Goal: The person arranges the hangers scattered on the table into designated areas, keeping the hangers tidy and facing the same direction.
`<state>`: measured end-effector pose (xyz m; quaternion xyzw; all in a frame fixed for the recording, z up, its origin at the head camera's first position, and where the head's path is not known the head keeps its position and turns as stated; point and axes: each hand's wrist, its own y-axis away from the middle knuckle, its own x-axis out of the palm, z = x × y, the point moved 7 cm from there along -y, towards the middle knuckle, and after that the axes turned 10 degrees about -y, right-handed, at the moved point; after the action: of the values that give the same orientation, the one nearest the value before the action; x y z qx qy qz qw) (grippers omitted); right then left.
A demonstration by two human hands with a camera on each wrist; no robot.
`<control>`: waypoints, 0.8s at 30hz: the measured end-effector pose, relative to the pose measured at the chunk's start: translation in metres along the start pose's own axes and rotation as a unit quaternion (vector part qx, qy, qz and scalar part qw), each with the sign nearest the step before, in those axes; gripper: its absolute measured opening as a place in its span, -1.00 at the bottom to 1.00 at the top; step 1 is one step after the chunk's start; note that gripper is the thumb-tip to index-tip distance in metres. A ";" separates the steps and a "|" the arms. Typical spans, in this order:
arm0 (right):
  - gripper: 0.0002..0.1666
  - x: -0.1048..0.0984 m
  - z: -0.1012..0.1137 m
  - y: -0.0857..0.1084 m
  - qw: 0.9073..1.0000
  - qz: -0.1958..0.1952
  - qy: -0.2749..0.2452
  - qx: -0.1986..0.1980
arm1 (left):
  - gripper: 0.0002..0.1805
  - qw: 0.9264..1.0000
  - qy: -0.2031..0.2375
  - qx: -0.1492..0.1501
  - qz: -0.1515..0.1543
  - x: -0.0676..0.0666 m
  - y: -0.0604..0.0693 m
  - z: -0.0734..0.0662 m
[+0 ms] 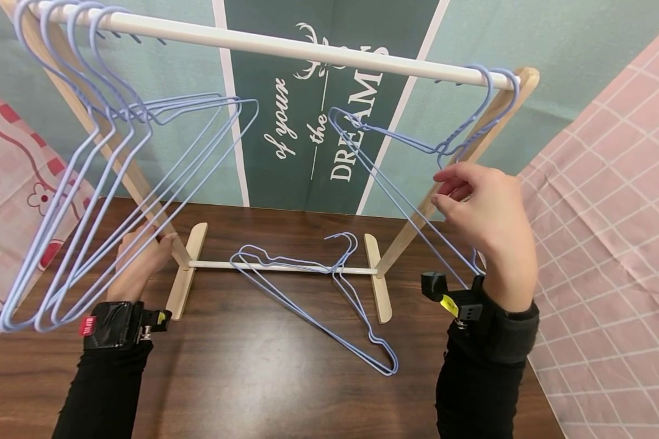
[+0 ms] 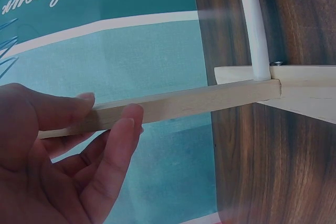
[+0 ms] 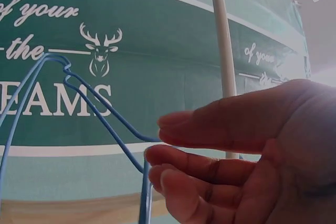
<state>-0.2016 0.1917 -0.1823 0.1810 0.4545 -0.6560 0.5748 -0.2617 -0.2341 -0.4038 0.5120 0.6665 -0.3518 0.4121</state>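
Observation:
A wooden clothes rack with a white top rod (image 1: 307, 52) fills the head view. My left hand (image 1: 143, 253) grips its left post (image 2: 178, 104) low down, thumb on one side and fingers on the other. Two blue wire hangers (image 1: 401, 141) hang at the rod's right end. Close to their necks is my right hand (image 1: 480, 210), its fingers loosely bent; in the right wrist view a gap shows between thumb and index finger (image 3: 168, 156), with hanger wire (image 3: 113, 124) passing behind the fingertips. Several more blue hangers (image 1: 143, 113) hang at the left end.
Blue hangers (image 1: 307, 314), seemingly a nested pair, lie on the brown wooden table (image 1: 241, 378) across the rack's lower white bar (image 1: 285, 266). A green printed curtain (image 1: 277, 36) stands behind. Pink cloths border the left and right (image 1: 609, 274) sides.

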 end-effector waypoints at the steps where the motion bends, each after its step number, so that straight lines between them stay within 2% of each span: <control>1: -0.76 0.002 0.001 0.000 1.000 0.003 -0.001 -0.004 | -0.61 1.000 0.003 0.002 -0.004 0.000 0.000 0.000; 6: -0.75 0.010 0.007 0.003 1.000 0.022 0.000 -0.020 | -0.61 1.000 0.003 0.002 -0.002 0.000 0.000 0.000; 12: -0.74 0.023 0.014 0.008 0.998 0.047 -0.015 -0.050 | -0.58 1.000 -0.004 -0.014 0.023 0.002 0.001 0.002; 16: -0.74 0.039 0.016 0.011 0.994 0.077 -0.025 -0.068 | -0.53 0.999 -0.003 -0.006 0.038 0.003 0.002 0.001; 21: -0.75 0.058 0.013 0.014 0.990 0.114 -0.023 -0.077 | -0.48 0.999 0.000 0.004 0.032 0.012 -0.005 0.009; 24: -0.75 0.070 0.009 0.015 0.988 0.132 -0.026 -0.077 | -0.43 1.000 -0.010 0.000 0.012 0.022 -0.014 0.021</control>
<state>-0.2042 0.1447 -0.2365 0.1769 0.4608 -0.5418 0.6803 -0.2746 -0.2476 -0.4319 0.5168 0.6562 -0.3515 0.4228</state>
